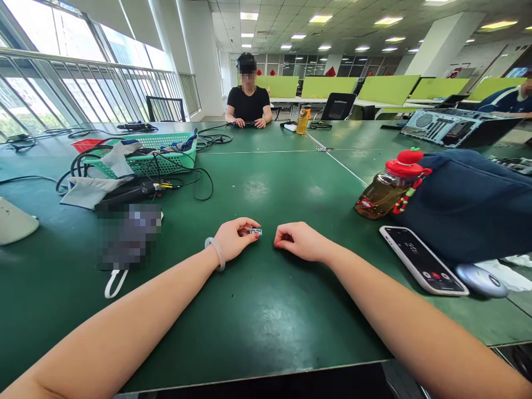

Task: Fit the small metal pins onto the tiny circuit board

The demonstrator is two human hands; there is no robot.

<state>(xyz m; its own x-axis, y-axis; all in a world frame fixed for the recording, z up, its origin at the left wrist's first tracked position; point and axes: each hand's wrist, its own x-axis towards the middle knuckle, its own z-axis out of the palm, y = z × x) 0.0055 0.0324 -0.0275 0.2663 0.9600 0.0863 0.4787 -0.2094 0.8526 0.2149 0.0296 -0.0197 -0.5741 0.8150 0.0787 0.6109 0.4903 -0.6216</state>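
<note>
My left hand (236, 238), with a pale bangle on the wrist, pinches a small dark piece with white markings (255, 231) between thumb and fingers, just over the green table (266, 310). It is too small to tell its exact kind. A short gap to the right is my right hand (302, 241), its fingers curled and the thumb pressed against them. Whatever those fingers may hold is hidden. The two hands do not touch.
On the left are a green basket (166, 162) with cables and gloves and a blurred dark device (132, 235). To the right stand a red-lidded bottle (380, 191), a dark blue bag (477, 205), a phone (419, 260) and a mouse (482, 280). A person (248, 102) sits opposite.
</note>
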